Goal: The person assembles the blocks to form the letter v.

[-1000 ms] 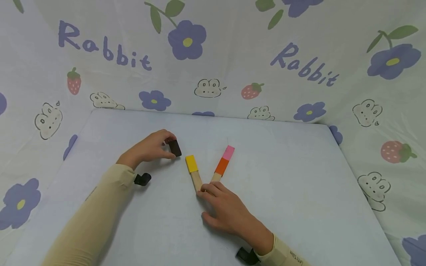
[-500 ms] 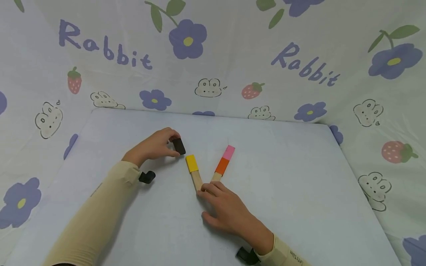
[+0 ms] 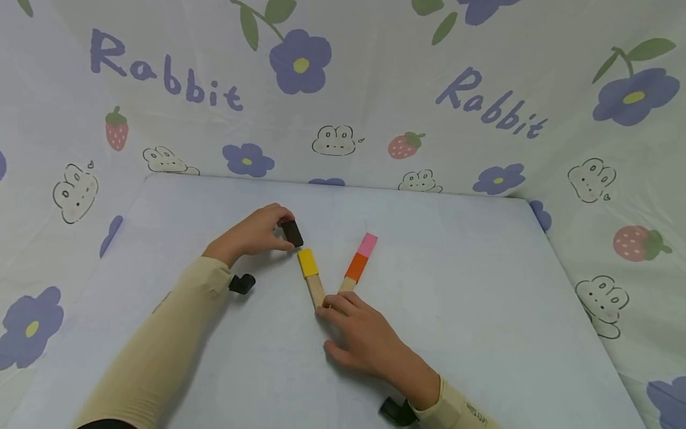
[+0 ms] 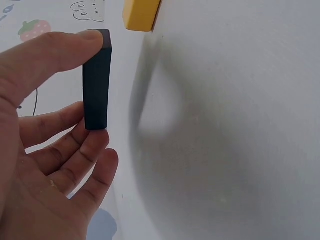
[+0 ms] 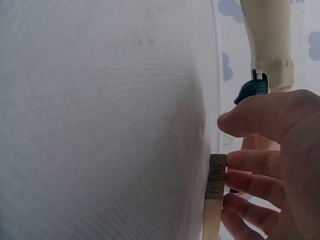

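Observation:
My left hand (image 3: 252, 233) pinches a small black block (image 3: 292, 233) between thumb and fingers. In the left wrist view that block (image 4: 97, 92) stands edge-on, held off the white surface. Close beside it lies a yellow block (image 3: 308, 263), at the far end of a plain wooden block (image 3: 316, 290). Another plain wooden block (image 3: 348, 285) leads to an orange block (image 3: 357, 267), then a pink block (image 3: 368, 245), so the two rows form a V. Fingertips of my right hand (image 3: 370, 336) rest on the V's near point; printed numbers show on the block ends (image 5: 216, 167) there.
A white tabletop (image 3: 482, 298) lies under everything. Behind and around it hangs a cloth (image 3: 364, 89) printed with rabbits, flowers and strawberries. Black wrist cameras (image 3: 242, 283) sit on both wrists, low over the surface.
My left hand has moved right and slightly away with the black block, bringing it to the far end of the yellow block. The right hand has stayed in place.

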Demonstrator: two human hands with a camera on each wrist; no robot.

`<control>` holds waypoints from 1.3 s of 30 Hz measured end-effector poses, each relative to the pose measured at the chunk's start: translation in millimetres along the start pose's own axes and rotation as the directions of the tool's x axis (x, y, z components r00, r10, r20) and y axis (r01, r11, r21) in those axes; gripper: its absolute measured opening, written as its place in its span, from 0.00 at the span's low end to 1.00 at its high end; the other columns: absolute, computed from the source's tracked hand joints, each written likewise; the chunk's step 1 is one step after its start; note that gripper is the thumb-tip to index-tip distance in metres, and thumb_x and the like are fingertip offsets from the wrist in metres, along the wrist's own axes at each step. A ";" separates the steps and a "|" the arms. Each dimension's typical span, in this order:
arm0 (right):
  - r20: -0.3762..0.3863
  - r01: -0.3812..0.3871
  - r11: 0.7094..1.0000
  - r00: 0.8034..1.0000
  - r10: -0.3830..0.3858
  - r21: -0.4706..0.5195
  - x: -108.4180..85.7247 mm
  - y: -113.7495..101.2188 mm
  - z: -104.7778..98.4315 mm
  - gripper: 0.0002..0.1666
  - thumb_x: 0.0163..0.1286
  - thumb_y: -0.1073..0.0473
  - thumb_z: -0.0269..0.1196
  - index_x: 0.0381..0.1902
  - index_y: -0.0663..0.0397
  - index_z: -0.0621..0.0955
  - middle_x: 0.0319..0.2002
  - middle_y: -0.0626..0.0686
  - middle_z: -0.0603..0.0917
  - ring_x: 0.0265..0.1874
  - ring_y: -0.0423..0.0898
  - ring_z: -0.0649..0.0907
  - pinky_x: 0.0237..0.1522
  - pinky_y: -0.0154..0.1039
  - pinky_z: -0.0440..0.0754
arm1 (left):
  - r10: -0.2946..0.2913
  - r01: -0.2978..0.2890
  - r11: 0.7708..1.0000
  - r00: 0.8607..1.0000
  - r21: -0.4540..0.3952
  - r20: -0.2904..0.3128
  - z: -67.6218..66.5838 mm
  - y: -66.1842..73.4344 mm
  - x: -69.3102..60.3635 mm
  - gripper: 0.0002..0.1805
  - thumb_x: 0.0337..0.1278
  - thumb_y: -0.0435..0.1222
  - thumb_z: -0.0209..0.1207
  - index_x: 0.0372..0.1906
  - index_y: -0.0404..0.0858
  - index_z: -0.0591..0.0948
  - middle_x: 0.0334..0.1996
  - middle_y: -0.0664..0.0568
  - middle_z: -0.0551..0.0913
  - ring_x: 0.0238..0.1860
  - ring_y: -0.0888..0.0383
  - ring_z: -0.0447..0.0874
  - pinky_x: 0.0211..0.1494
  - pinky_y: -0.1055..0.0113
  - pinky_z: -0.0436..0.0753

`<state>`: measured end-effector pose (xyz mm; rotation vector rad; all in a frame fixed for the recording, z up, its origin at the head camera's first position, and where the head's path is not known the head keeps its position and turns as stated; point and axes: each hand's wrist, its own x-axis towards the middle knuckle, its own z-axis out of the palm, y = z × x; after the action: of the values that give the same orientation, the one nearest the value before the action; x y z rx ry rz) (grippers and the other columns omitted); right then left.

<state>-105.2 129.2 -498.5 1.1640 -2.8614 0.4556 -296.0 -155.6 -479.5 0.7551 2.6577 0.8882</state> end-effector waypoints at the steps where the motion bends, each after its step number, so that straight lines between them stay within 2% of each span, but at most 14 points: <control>1: 0.003 -0.002 1.000 1.000 0.002 0.001 0.0 -0.1 -0.2 0.31 0.69 0.50 0.74 0.68 0.49 0.84 0.64 0.47 0.80 0.66 0.46 0.74 0.66 0.41 0.79 | 0.002 -0.002 1.000 1.000 0.001 0.000 0.3 0.3 0.8 0.37 0.60 0.39 0.79 0.69 0.28 0.78 0.60 0.39 0.80 0.62 0.42 0.78 0.70 0.47 0.77; 20: 0.001 -0.002 1.000 1.000 0.002 -0.005 0.0 0.0 0.2 0.31 0.69 0.50 0.73 0.68 0.48 0.84 0.65 0.48 0.80 0.66 0.46 0.74 0.66 0.41 0.79 | -0.002 0.002 1.000 1.000 -0.005 0.025 8.0 4.3 8.5 0.36 0.59 0.40 0.79 0.68 0.28 0.79 0.58 0.40 0.80 0.60 0.43 0.79 0.69 0.49 0.77; 27: 0.006 -0.003 1.000 1.000 0.003 0.002 0.0 -0.2 -0.7 0.30 0.70 0.50 0.73 0.68 0.49 0.84 0.65 0.48 0.80 0.67 0.46 0.74 0.66 0.41 0.79 | -0.013 0.012 1.000 0.999 0.009 0.030 12.4 0.6 12.2 0.37 0.59 0.41 0.80 0.68 0.29 0.79 0.58 0.40 0.80 0.59 0.45 0.79 0.69 0.50 0.78; 39: -0.008 0.008 1.000 1.000 -0.008 0.011 -0.3 1.5 2.0 0.31 0.69 0.51 0.74 0.68 0.51 0.84 0.65 0.48 0.80 0.68 0.47 0.74 0.67 0.41 0.79 | -0.010 0.009 1.000 0.999 0.010 0.036 16.2 2.6 12.9 0.36 0.58 0.40 0.79 0.68 0.29 0.79 0.59 0.41 0.80 0.59 0.45 0.78 0.69 0.51 0.77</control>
<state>-105.8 129.9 -500.9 1.1718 -2.8498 0.4754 -299.7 -138.9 -491.5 0.7528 2.6342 0.8519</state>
